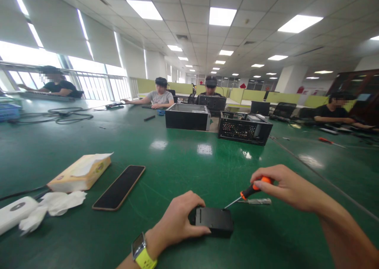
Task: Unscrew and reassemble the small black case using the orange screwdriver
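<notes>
A small black box (215,221) lies on the green table (166,158) in front of me. My left hand (180,217), with a yellow-banded watch on its wrist, grips the left end of the box between thumb and fingers. In my right hand (274,182) is an orange and black screwdriver (248,191), held by its handle. Its shaft slants down to the left, and the tip meets the far top edge of the box near its right corner. Just behind the shaft lies a clear-handled tool (259,201).
To the left are a phone (120,187), a tissue pack (81,170), crumpled tissues (60,204) and a white device (17,213). Two open computer cases (188,118) (244,130) stand further back. Another screwdriver (327,141) lies at the right. Several people sit around the far tables.
</notes>
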The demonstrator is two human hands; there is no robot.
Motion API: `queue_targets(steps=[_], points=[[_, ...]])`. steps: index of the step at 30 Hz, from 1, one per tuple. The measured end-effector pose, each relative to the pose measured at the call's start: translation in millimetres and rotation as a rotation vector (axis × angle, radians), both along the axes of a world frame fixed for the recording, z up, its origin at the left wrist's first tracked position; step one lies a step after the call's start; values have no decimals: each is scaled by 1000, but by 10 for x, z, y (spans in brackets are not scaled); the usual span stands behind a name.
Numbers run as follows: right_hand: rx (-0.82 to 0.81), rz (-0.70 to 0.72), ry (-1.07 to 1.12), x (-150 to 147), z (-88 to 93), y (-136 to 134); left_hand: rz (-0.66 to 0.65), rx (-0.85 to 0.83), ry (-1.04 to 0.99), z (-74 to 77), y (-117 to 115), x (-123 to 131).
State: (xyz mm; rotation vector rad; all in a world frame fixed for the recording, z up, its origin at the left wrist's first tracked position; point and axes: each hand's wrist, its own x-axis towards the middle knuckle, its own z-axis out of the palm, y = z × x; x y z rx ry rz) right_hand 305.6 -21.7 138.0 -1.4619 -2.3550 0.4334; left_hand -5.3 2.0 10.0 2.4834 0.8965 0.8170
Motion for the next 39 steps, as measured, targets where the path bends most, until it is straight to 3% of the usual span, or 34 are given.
queue_targets(steps=[8,12,17,22,27,32,39], points=[[148,23,37,-106,4,-131,10,0,17,16,-3,6],[264,-37,-29,-161,6,-143,17,5,21,12,-5,11],[154,141,10,-175,89,-175,19,6,13,8,-1,11],[247,-49,-69,-149,36,-144,15,14,3,11,-1,9],[150,104,32,-131,68,-171,17,9,1,-2,-2,7],[164,103,148,-184,74,-174,14,22,6,-1,4,11],[95,144,146,-316,2,-118,8,38,15,5,4,12]])
